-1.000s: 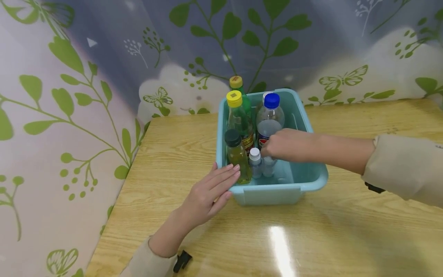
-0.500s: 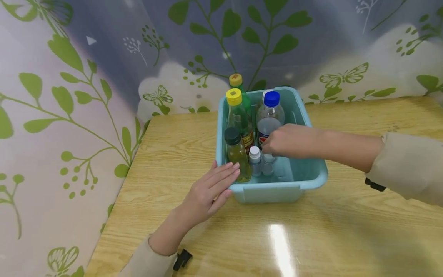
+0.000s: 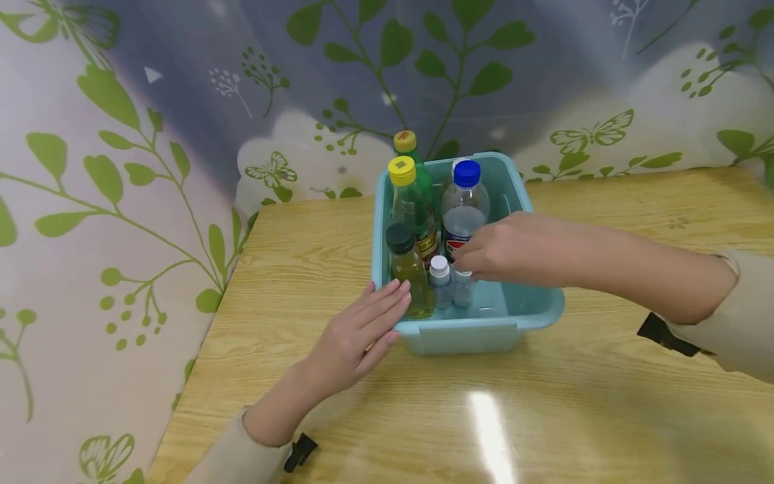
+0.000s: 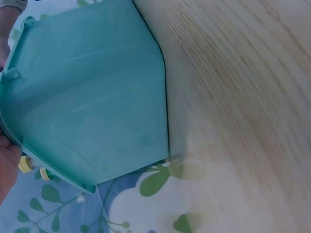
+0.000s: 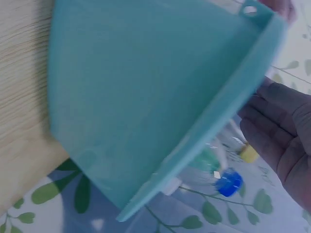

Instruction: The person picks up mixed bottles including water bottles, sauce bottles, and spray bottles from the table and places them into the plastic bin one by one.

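My left hand [image 3: 357,336] rests with straight fingers over the near left corner of a light blue plastic tub [image 3: 468,339], fingertips by a dark-capped bottle of yellowish liquid [image 3: 417,286]. My right hand [image 3: 514,249] reaches over the tub's right side, fingers just above a small clear bottle [image 3: 463,292] whose top they partly cover. In the right wrist view the fingers of that hand [image 5: 282,126] look loosely extended; the rim hides their tips. Touching that bottle's left side stands another small bottle [image 3: 441,282] with a white cap.
Inside the tub also stand a blue-capped plastic bottle [image 3: 465,202], a yellow-capped green bottle [image 3: 411,202] and another green bottle [image 3: 406,141] behind it. A white cap shows at the back. The tub sits on a wooden table [image 3: 302,269] against a leaf-patterned curtain [image 3: 338,81].
My right hand has lifted slightly off the small clear bottle, its fingers loosening, and the right forearm has shifted. The small bottle stays upright in the tub. My left hand keeps its place.
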Action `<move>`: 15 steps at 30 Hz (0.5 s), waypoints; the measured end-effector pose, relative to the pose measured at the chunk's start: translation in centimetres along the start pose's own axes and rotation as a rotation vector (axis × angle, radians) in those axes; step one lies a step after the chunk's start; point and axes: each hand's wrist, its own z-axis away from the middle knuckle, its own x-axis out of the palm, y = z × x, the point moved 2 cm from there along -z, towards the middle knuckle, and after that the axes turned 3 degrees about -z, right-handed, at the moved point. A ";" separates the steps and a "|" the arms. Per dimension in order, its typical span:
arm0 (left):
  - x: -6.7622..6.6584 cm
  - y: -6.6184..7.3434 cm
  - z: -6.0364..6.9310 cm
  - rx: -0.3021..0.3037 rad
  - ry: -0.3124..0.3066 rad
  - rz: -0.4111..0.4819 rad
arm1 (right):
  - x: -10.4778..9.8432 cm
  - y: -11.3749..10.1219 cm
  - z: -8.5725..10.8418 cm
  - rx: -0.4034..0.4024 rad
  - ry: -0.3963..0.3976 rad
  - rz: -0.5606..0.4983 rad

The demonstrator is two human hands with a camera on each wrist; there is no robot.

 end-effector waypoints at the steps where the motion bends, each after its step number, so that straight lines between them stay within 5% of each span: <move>1: -0.1 0.0 -0.1 -0.003 -0.017 -0.002 | -0.2 -0.2 0.2 -0.008 0.029 0.008; 10: -0.9 0.1 -0.5 0.015 -0.120 -0.042 | -1.1 -2.0 2.8 -0.133 0.395 0.097; 15: -1.9 0.2 -1.3 0.064 -0.140 -0.103 | -0.4 -3.1 4.0 -0.115 0.589 0.182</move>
